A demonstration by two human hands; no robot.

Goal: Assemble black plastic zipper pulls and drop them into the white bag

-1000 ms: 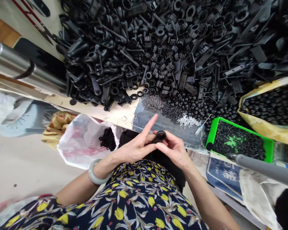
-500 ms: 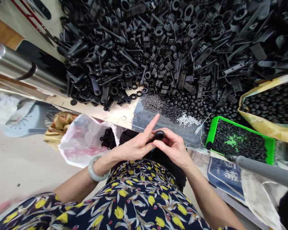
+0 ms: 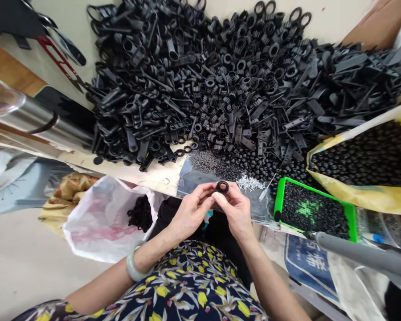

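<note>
A small round black plastic ring (image 3: 222, 183) sits between my two hands, at the table's front edge, with its opening facing up. My right hand (image 3: 236, 213) pinches it from the right, thumb in front and fingers behind. From the left, my left hand (image 3: 192, 213) is closed, its thumb and forefinger meeting at the ring's side. The fingertips hide part of the ring. Just beyond my hands lie white pins (image 3: 249, 182), tiny dark beads (image 3: 224, 167) and small grey parts (image 3: 203, 160) on a grey mat (image 3: 189, 180).
A big heap of black plastic parts (image 3: 187, 84) covers the table. On the right are a green tray (image 3: 280, 196), a yellow bag (image 3: 357, 191) of black beads and a grey bar (image 3: 350, 247). A steel flask (image 3: 26, 113) lies left; a white bag (image 3: 96, 223) hangs below the edge.
My left forefinger, stretched out before, has come in to the ring. The ring has turned so its opening faces up. The view has shifted, showing more of the table's far side.
</note>
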